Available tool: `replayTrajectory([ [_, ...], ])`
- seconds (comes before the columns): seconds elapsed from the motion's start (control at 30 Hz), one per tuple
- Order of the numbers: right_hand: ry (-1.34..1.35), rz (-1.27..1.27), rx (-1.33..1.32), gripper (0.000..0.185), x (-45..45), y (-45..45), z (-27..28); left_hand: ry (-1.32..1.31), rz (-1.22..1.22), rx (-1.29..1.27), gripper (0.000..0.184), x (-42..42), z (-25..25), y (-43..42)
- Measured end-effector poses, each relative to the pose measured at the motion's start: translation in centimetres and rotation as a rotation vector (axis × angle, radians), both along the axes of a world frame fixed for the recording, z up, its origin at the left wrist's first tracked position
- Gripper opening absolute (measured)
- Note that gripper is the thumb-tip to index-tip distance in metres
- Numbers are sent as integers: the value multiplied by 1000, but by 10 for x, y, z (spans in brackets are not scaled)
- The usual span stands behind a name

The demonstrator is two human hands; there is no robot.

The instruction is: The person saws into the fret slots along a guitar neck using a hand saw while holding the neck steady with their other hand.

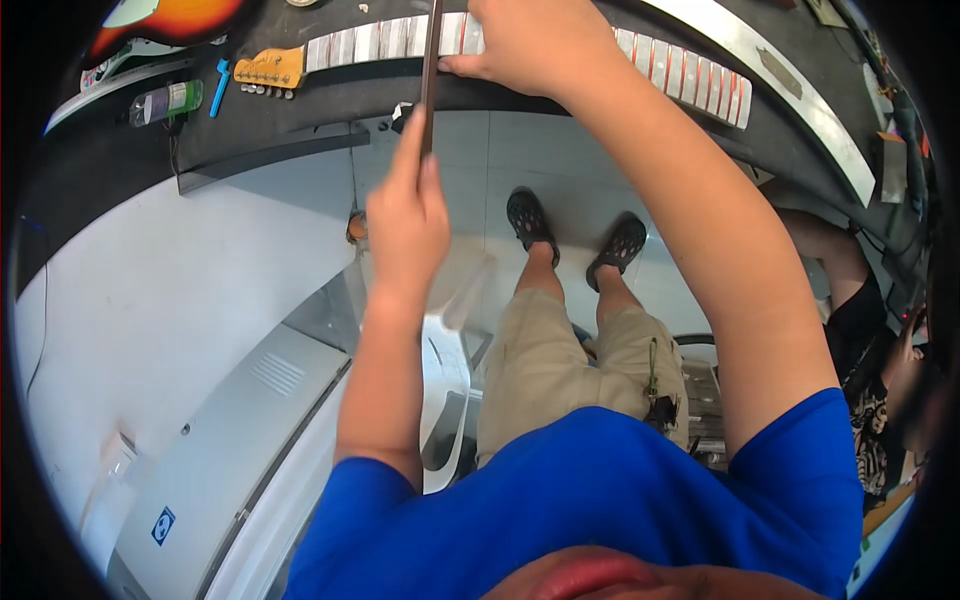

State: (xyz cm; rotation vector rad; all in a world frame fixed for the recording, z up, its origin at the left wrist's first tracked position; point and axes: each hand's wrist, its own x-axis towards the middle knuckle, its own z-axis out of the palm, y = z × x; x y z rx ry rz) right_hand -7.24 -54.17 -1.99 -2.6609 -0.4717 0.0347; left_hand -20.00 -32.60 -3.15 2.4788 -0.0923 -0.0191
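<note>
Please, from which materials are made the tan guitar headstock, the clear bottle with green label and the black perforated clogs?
Headstock: probably wood, smooth finish, from its warm honey colour. Bottle: glossy plastic or glass; it looks see-through, which leaves both open. Clogs: likely moulded foam or rubber, dull, with rounded holes.

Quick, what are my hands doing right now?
Left hand: closed around a thin dark bar.
Right hand: at the guitar neck, thumb near the bar; fingers partly out of view, grip can't be told.

Dark workbench [270,118] with guitar neck [372,42], blue tool [219,90], bottle [167,103], long pale strip [805,97].
</note>
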Motion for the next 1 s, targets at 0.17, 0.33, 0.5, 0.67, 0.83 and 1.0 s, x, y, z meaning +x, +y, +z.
replayTrajectory([
  [0.17,-26,-5,2,53,2,2,-3,-14,-56,-26,48,51,0,-5],
  [0.33,-14,-27,-38,50,5,2,-7,-43,3,-14,51,-64,-12,21],
  [0.5,-74,-13,-42,52,3,4,-13,-55,-61,-31,50,60,1,-14],
  [0.67,1,-29,-58,52,7,7,-6,-26,24,-59,49,-9,1,4],
  [0.83,-20,-27,-35,54,4,7,-8,18,43,-76,48,-28,4,5],
  [1.0,-35,-27,-50,54,5,8,-5,-30,-28,-57,42,64,7,-17],
])
